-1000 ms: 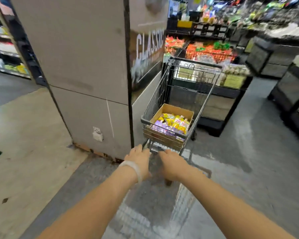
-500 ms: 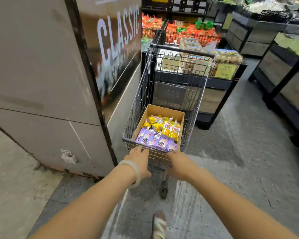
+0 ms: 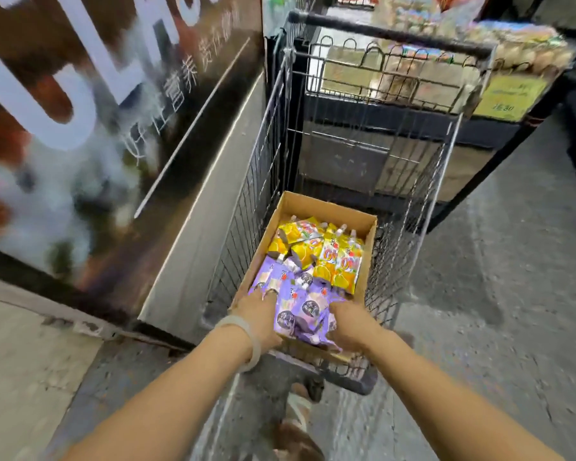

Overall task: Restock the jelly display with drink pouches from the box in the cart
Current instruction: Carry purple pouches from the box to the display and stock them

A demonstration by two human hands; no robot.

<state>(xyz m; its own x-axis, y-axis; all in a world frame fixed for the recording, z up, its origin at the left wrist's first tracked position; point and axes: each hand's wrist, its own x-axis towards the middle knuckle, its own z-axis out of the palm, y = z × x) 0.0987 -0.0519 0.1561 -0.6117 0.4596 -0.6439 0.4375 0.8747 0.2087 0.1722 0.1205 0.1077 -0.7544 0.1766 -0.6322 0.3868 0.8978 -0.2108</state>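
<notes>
A cardboard box point(image 3: 326, 207) lies in the wire cart point(image 3: 266, 181). It holds yellow drink pouches point(image 3: 330, 257) at its far end and purple drink pouches point(image 3: 300, 304) at its near end. Both my arms reach over the cart handle point(image 3: 363, 382) into the near end of the box. My left hand point(image 3: 256, 314) rests on the purple pouches at the box's left side, fingertips lying on them. My right hand point(image 3: 350, 324) is at the right of the same pile, its fingers curled down round the pouches' edge. The frame is blurred.
A pillar with a dark printed panel point(image 3: 113, 128) stands close along the cart's left side. A black display stand point(image 3: 479, 134) with packaged goods and a yellow price tag point(image 3: 509, 98) is just beyond the cart's front. Grey floor point(image 3: 496, 294) lies open on the right.
The cart has rolled forward beside the pillar to the display stand. Both hands have left the cart handle and reached into the box onto the purple pouches. The view has tilted downward.
</notes>
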